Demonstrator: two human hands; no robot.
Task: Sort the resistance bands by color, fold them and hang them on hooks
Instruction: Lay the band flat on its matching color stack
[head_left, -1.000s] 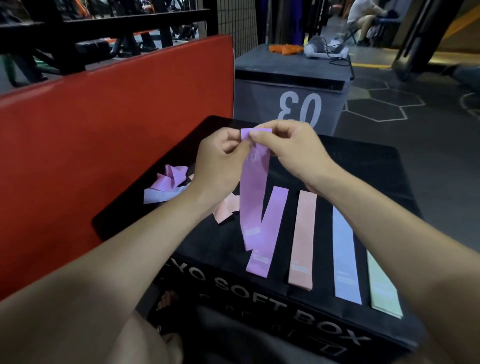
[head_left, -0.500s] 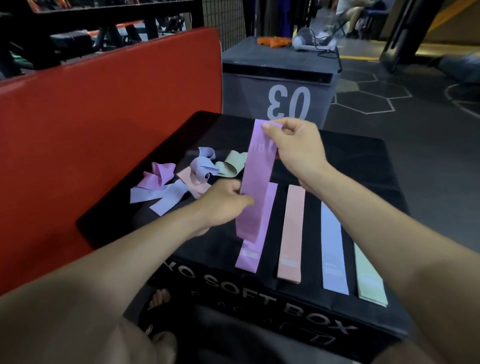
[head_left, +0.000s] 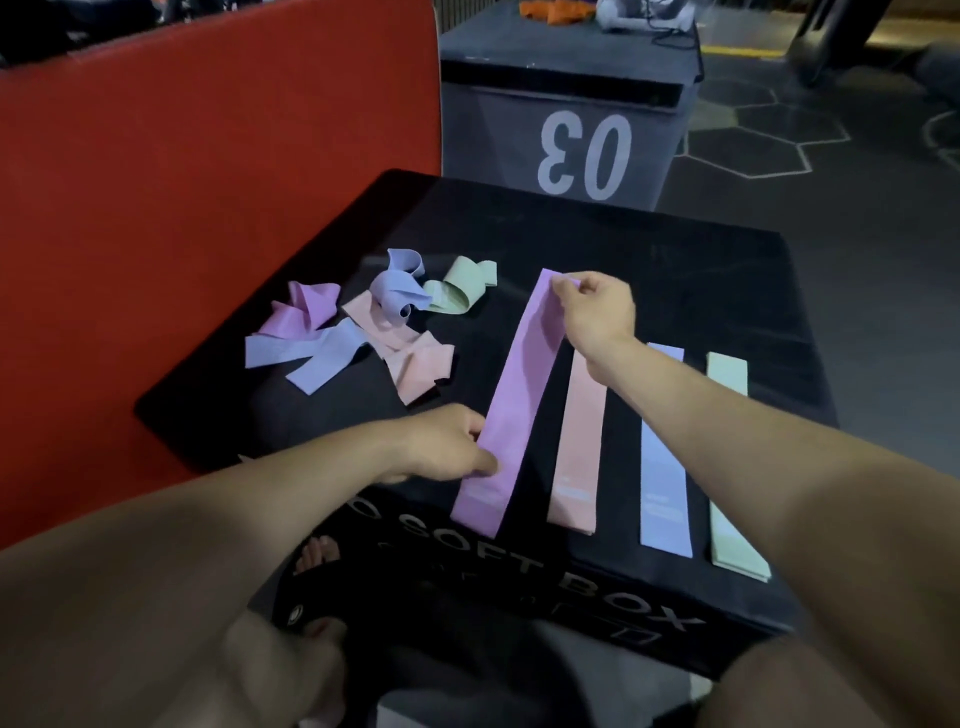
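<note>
Two hands stretch one purple band (head_left: 519, 384) flat along the black surface (head_left: 727, 291), a soft box top. The right hand (head_left: 597, 312) pinches the band's far end between thumb and fingers, while the left hand (head_left: 447, 447) pinches its left edge nearer the person; holding both ends apart keeps the strip straight and, in all likelihood, square with the row it joins. Just to the right of the left hand and below the right wrist lie three bands already laid out as parallel strips: a pink band (head_left: 576, 452), a blue band (head_left: 665, 467) partly crossed by the right forearm, and a green band (head_left: 732, 467) farthest out. One strip per colour suggests that each marks a colour's place, so that later bands of that colour can be laid on it. Whether another purple band lies beneath the held one cannot be told. Beyond the left hand, and to the left of the right hand, sits the unsorted heap (head_left: 363, 327): crumpled purple, blue, pink and green bands, touching and overlapping, kept apart from the row so sorted and unsorted do not mix. No hooks are in view, so sorting appears about half done, with folding and hanging yet to come. A red pad (head_left: 208, 156) stands to the left of the surface and a grey box marked 03 (head_left: 571, 104) beyond it.
</note>
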